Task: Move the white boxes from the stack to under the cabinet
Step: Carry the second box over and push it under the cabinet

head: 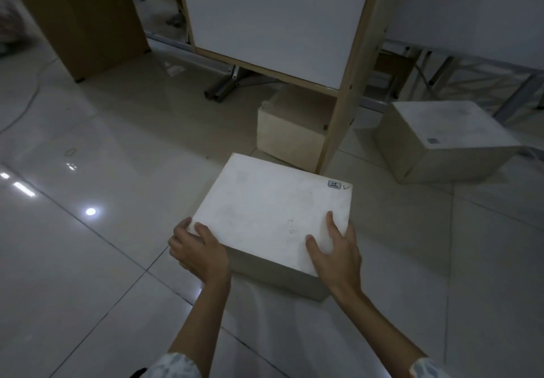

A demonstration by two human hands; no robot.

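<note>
Near white box (265, 216): flat top up, small blue sticker and a check mark at its far right corner, faint pencil marks near the middle; gripped at both near corners, turned at a slant to the floor tiles. Second box (290, 130), cream-coloured, sits under the cabinet (282, 21), partly hidden by its wooden leg. Third box (441, 136) lies right of the cabinet, small label on top.
</note>
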